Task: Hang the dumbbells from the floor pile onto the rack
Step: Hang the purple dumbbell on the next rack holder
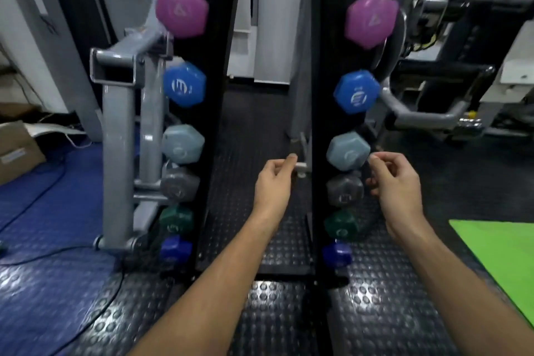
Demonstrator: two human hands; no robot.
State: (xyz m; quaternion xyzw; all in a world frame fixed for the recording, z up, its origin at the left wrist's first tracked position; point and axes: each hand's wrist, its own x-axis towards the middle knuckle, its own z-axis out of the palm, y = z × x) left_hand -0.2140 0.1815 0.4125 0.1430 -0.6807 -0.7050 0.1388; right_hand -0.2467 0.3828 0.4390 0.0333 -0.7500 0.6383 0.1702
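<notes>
A tall black dumbbell rack [316, 95] stands in front of me with two uprights. Dumbbells hang on it in rows, seen end-on at both sides: purple [181, 7], blue [185, 84], light grey-blue [348, 151], dark grey [344, 190], green [176, 220] and small dark blue [337, 253]. My left hand [274, 182] hovers between the uprights, fingers loosely curled, holding nothing. My right hand [396, 182] hovers just right of the grey-blue and dark grey dumbbell ends, fingers loosely curled and empty. No floor pile is in view.
A grey metal machine frame [115, 124] stands left of the rack. A cardboard box [17, 150] and cables lie on the blue floor at left. A green mat [497, 251] lies at right. Black gym machines [433, 81] stand behind at right. Studded rubber flooring lies underfoot.
</notes>
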